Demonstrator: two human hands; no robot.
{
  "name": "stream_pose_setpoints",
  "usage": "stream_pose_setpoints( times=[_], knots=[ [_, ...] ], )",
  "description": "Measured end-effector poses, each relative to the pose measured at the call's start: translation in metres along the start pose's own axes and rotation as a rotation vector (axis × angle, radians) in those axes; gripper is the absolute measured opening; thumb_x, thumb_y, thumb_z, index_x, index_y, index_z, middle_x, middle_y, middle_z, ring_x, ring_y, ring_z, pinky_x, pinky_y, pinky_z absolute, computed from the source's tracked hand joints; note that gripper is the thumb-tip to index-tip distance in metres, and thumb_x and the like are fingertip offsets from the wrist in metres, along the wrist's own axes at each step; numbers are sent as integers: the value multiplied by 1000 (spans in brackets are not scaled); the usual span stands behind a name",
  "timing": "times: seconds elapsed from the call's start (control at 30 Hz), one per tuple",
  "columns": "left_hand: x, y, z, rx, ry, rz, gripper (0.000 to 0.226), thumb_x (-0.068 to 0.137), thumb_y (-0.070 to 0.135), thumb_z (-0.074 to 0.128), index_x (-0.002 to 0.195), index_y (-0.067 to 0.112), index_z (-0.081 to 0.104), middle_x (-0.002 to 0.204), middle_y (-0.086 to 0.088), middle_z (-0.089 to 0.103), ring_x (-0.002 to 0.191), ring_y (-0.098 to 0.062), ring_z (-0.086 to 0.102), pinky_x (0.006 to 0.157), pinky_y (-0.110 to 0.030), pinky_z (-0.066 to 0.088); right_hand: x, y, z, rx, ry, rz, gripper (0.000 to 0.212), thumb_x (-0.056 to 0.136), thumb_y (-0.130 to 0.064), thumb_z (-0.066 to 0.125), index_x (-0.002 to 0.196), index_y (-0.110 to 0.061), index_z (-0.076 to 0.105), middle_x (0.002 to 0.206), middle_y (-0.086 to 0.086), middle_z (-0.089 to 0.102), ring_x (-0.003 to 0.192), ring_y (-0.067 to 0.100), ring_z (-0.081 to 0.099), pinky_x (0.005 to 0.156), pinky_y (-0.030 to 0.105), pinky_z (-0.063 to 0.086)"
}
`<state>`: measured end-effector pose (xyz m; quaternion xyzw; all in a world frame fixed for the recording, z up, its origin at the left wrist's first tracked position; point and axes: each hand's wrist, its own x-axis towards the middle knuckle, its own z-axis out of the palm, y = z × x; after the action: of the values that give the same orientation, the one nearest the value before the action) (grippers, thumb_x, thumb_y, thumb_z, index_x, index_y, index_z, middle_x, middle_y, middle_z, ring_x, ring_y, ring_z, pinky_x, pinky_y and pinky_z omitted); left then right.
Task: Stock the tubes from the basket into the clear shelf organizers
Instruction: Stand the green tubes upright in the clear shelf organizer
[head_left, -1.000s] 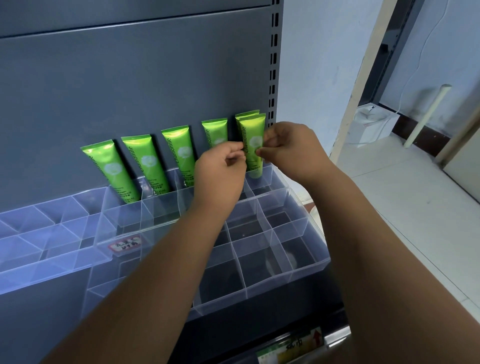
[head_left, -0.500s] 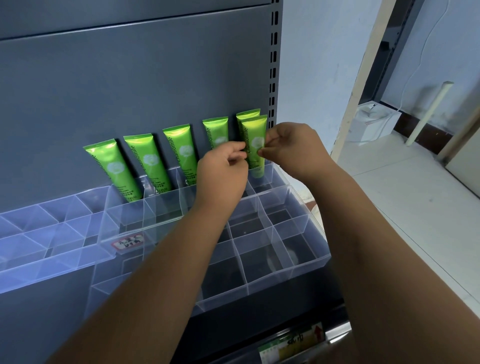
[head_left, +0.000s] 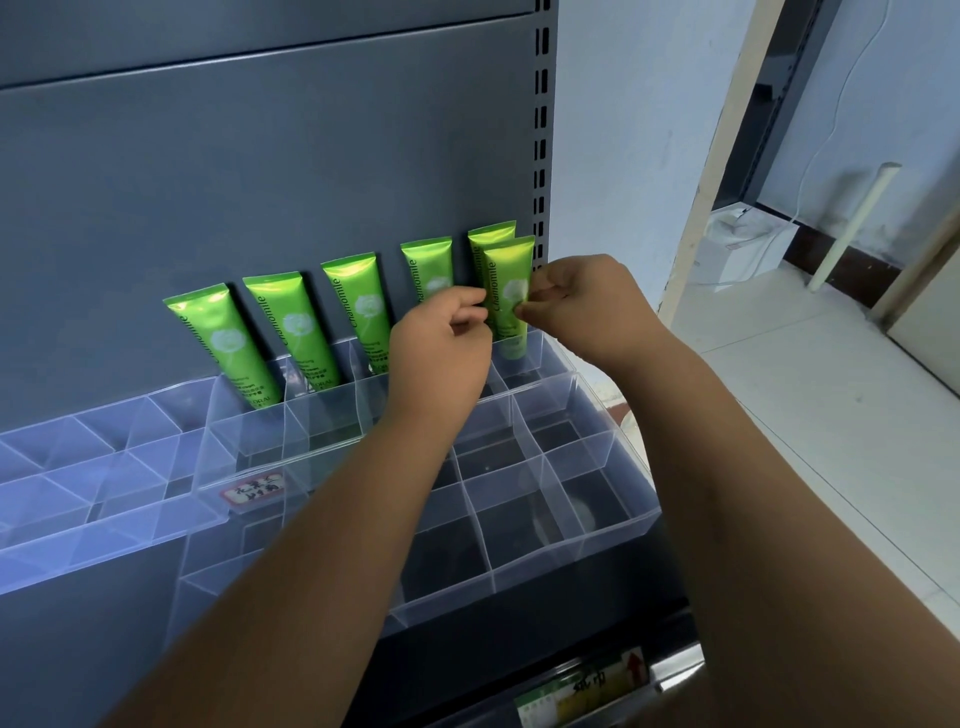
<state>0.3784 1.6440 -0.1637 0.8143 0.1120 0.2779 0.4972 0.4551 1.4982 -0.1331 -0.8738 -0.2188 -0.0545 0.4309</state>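
Two pinches on one tube (head_left: 508, 283): left hand (head_left: 441, 348) nips its left edge and right hand (head_left: 587, 306) its right edge, with the other fingers curled in. This probably steadies it upright, label forward, while it seats cap-down at the right rear corner of the organizer (head_left: 519, 577), just in front of another tube. It is glossy green with a flat crimped top, a white flower and "Chamomile" up the side. Five other tubes (head_left: 358, 306) lean on the back panel (head_left: 260, 182), likely for display. The basket is out of view.

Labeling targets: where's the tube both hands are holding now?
Head view, right end of the row: held tube stands in the back right corner of the clear organizer, just in front of another tube, pinched between left hand and right hand.
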Motion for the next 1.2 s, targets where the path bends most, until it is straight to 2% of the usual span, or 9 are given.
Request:
stream_pose_setpoints(
  times=[0.2,0.3,0.47,0.73,0.9,1.0,1.07,1.2],
  knots=[
    [1,1,0,8,-5,-7,36,91,0,56,117,18,74,104,6,75,99,-4,67,89,-17,51,-2,-1,2,1,17,-11,11,84,-21,78,91,-13,79,85,-1,74,83,16,69,77,28,53],
    [1,0,0,0,-2,-11,36,91,-1,56,115,18,75,102,9,75,98,-2,68,92,-20,53,-2,0,2,16,13,-5,4,84,-20,78,85,-17,76,79,-6,71,80,14,68,74,26,52],
    [1,0,0,-24,-3,-15,37,91,-2,56,115,18,76,99,8,76,97,-3,70,93,-24,55,-3,-1,2,17,17,8,13,84,-20,78,96,-13,79,89,1,76,84,16,70,84,35,58],
    [0,4,-2,-12,-13,-29,35,90,1,57,114,18,75,99,10,75,98,-3,69,96,-27,55,-3,-3,1,-18,15,10,16,82,-20,76,96,-12,79,91,4,76,87,20,71,86,41,57],
    [-2,7,-1,-62,47,-23,31,91,3,60,115,17,75,99,8,75,95,-1,69,89,-20,54,-10,-12,-3,-102,15,-5,24,83,-25,74,99,-7,76,93,7,75,87,24,69,83,42,56],
    [-5,14,-5,-121,136,50,28,93,4,62,115,13,75,98,7,74,93,-1,68,84,-13,53,-24,-14,-9,-193,74,30,36,85,-33,70,104,-2,71,100,12,74,88,27,68,83,43,56],
    [-7,21,-10,-121,159,137,26,94,4,62,115,11,75,97,7,74,92,-4,69,82,-13,53,-39,-17,-14,-255,92,61,41,90,-40,66,112,-6,71,105,9,73,90,24,68,85,41,57],
    [-5,44,-29,-14,107,304,25,96,14,61,117,16,75,95,3,75,90,-15,70,82,-35,59,-62,-37,-19,-313,163,-2,36,96,-42,59,121,-18,70,111,1,73,92,18,68,83,36,57]
  ],
)
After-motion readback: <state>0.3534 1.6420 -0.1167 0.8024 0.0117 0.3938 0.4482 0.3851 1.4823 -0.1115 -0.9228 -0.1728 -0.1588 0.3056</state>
